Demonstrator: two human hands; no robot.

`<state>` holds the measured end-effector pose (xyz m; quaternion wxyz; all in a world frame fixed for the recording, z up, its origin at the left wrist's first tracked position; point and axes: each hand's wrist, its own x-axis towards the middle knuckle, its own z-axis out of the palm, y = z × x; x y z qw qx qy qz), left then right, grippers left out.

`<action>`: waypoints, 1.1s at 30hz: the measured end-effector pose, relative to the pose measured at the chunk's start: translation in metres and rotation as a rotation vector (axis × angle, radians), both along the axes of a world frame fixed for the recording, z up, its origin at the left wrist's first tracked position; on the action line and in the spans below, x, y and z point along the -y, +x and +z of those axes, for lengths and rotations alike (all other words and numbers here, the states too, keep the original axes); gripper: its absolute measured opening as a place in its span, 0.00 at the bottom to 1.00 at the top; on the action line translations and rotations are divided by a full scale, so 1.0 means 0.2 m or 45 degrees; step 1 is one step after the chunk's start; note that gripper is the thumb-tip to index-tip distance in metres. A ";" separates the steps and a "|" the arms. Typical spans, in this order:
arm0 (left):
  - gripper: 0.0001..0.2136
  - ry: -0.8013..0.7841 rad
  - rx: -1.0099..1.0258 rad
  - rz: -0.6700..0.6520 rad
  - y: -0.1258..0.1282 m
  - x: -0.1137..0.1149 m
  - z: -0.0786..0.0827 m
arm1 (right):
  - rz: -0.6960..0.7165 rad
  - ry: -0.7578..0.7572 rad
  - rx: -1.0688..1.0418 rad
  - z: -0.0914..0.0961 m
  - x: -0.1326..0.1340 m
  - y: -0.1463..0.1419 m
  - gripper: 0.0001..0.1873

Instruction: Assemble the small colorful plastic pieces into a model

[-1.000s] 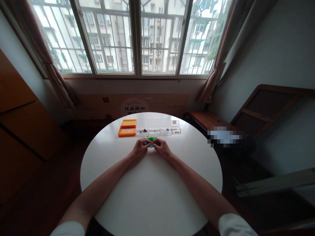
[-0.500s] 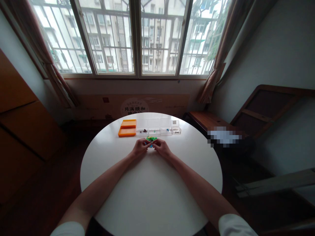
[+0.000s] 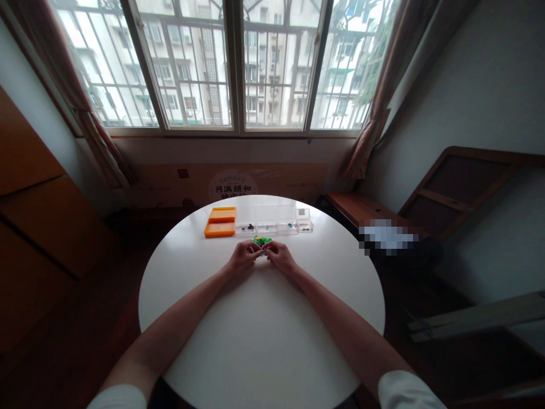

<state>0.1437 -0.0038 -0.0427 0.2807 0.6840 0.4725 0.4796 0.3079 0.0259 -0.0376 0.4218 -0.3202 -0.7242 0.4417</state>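
My left hand [image 3: 246, 255] and my right hand [image 3: 279, 255] meet over the white round table [image 3: 264, 324]. Their thumbs and fingertips are pinched together, almost touching. Just beyond and between the fingers is a small bright green thing [image 3: 263, 240] with yellow and dark bits; a little blue shows beneath the fingertips. Its kind is too small to make out, and both hands partly cover it. Each hand is closed at the fingertips, though what exactly lies in the pinch is hidden.
An orange open case [image 3: 219, 232] stands near the table's far edge. Beside it, clear plastic boxes [image 3: 266, 215] with raised lids hold small dark, green and blue pieces. A smaller clear box [image 3: 304, 222] ends the row. A wooden bench [image 3: 353, 205] stands to the right.
Less blue shows beneath the fingertips now. Both hands stay in the same place, with only slight finger movement.
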 end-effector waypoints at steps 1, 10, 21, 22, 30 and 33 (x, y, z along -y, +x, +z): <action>0.14 0.000 -0.008 0.000 0.00 0.00 0.00 | 0.000 -0.001 0.001 0.00 0.00 0.00 0.08; 0.15 -0.014 -0.042 0.034 0.01 0.01 0.02 | 0.012 0.011 0.002 -0.03 -0.02 0.00 0.08; 0.14 0.007 -0.009 0.026 0.00 0.00 0.00 | 0.009 -0.012 -0.008 -0.04 -0.02 0.00 0.10; 0.14 0.013 -0.009 0.026 0.01 0.00 0.00 | 0.008 -0.012 -0.005 -0.04 -0.02 0.00 0.10; 0.14 0.018 -0.011 0.029 0.01 0.00 0.01 | 0.015 -0.010 -0.005 -0.03 -0.02 0.00 0.11; 0.14 0.016 -0.010 0.036 0.01 0.00 0.01 | 0.019 -0.015 -0.005 -0.03 -0.02 0.00 0.10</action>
